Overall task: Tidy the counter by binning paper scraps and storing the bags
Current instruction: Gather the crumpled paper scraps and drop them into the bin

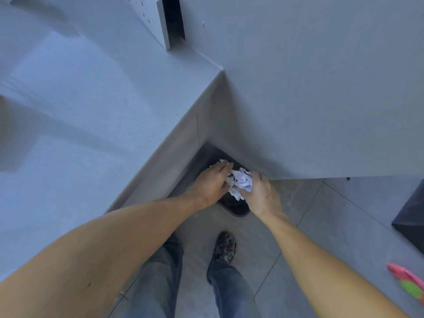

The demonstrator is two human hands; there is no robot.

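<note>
A crumpled wad of white paper scraps (239,181) is sitting at the lower centre of the frame, pressed between both hands directly over a dark bin (234,206). The left hand (210,182) is cupping the wad from the left with fingers curled over its top, and the right hand (261,193) is closing on it from the right, so both are clamped on the same bundle. The bin is standing on the floor, tucked into the corner where the counter's side panel is meeting the wall; only part of its rim and dark inside is showing below the hands.

Judging by this, the binning step is under way: the scraps are gathered and poised above the opening but not yet let go. No bags are showing anywhere, so whether they are stored cannot be told.

The counter (91,99) is filling the left and upper left of the frame, pale grey and bare where visible. A plain grey wall (321,76) is taking up the upper right. Below, a grey tiled floor (309,214) is spreading out, with the person's legs and a dark clog (224,247) at bottom centre, a dark object (410,219) at the right edge, and something pink and green (408,283) at lower right.
</note>
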